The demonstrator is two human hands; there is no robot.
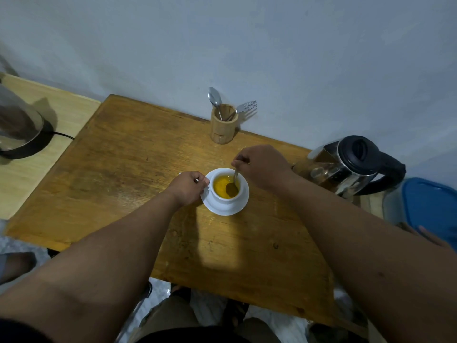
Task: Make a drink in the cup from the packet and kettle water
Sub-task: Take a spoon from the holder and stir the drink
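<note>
A white cup (223, 198) full of yellow-orange liquid stands on a white saucer (243, 203) near the middle of the wooden table (123, 169). My left hand (188, 188) is closed on the cup's handle at its left side. My right hand (259, 164) pinches the handle of a metal spoon (233, 185) whose bowl is dipped in the liquid. A steel and black kettle (351, 167) sits at the table's right edge, beyond my right forearm. No packet shows in view.
A wooden holder (222, 127) with a spoon and a fork stands against the wall behind the cup. A second kettle on a black base (22, 127) sits on a paler surface at far left. A blue lid (435, 209) lies at far right.
</note>
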